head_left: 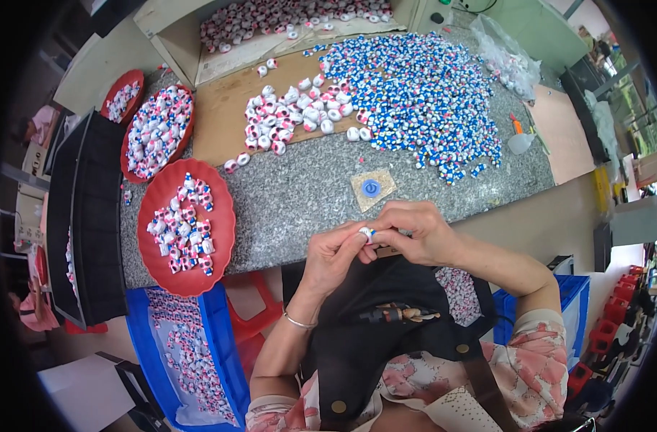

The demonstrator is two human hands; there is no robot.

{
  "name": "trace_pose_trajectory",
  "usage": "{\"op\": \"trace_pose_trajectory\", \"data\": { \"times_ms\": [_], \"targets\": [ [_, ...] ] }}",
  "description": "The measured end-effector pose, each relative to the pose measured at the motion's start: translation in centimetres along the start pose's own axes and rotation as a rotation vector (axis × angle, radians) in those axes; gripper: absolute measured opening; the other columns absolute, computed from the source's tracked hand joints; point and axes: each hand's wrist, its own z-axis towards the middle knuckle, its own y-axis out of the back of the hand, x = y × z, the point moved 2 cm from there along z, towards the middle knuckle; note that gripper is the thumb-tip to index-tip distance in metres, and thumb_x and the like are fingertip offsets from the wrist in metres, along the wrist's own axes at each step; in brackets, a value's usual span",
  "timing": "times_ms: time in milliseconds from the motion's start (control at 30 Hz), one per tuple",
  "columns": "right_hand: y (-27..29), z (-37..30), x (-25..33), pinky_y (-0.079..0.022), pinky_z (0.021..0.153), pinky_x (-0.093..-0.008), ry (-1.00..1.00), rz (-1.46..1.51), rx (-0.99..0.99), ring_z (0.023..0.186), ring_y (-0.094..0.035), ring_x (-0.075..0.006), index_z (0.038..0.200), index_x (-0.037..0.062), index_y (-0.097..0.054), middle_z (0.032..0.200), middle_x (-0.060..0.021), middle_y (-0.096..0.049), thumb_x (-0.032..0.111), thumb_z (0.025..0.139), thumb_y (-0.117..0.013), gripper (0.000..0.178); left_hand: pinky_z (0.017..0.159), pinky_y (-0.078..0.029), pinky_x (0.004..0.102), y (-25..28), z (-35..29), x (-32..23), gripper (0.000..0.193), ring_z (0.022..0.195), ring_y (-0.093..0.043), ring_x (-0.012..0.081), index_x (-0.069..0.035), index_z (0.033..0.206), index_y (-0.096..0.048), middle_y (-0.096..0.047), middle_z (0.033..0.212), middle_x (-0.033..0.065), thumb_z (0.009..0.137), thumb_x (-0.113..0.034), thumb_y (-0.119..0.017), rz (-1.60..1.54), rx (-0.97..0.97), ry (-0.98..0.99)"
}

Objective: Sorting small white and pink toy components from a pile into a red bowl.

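I hold a small white figure (366,232) between both hands, just over the near edge of the grey speckled surface (300,194). My left hand (333,253) pinches it from below with thumb and fingertips closed on it, and my right hand (415,232) curls around it from the other side, fingers touching the same piece. Just beyond my hands a small tan square with a blue disc (372,189) lies on the surface. Farther off spreads a wide heap of blue and white pieces (422,93), with a smaller cluster of pink and white pieces (289,115) beside it on brown cardboard. To my left sits a red tray (220,216) holding more figures.
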Motion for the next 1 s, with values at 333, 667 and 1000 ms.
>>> {"op": "trace_pose_trajectory", "data": {
  "times_ms": [333,667,1000],
  "targets": [
    [5.9,-0.8,-6.6,-0.051,0.076,-0.0357,-0.131,-0.48,-0.227,0.087,-0.065,-0.0317,0.098,-0.0016,-0.066,0.095,-0.015,-0.066,-0.002,0.083,-0.064,0.015,0.073,-0.052,0.0237,7.0,-3.0,-5.1,0.026,0.08,-0.063,0.0125,0.004,0.119,-0.063,-0.067,0.097,0.0106,0.097,-0.007,-0.055,-0.025,-0.303,0.059],
    [7.5,-0.9,-8.7,-0.046,0.074,-0.045,0.027,-0.792,-0.013,0.085,-0.057,-0.0357,0.096,0.0001,-0.059,0.086,-0.0154,-0.057,-0.007,0.072,-0.065,0.026,0.088,-0.044,0.0455,11.5,-0.4,-12.0,0.033,0.104,-0.056,0.0302,-0.004,0.108,-0.065,-0.062,0.106,0.0129,0.075,-0.001,-0.067,1.694,-0.612,-0.512],
    [5.8,-0.3,-9.2,-0.048,0.082,-0.042,0.092,-0.834,0.002,0.093,-0.059,-0.0315,0.108,0.0035,-0.063,0.1,-0.0131,-0.063,0.0,0.077,-0.064,0.032,0.064,-0.055,0.0448,16.3,8.9,-6.9,0.015,0.077,-0.068,0.0353,-0.003,0.092,-0.06,-0.066,0.09,0.0177,0.077,0.0,-0.057,2.033,-0.169,0.004]
  ]
}}
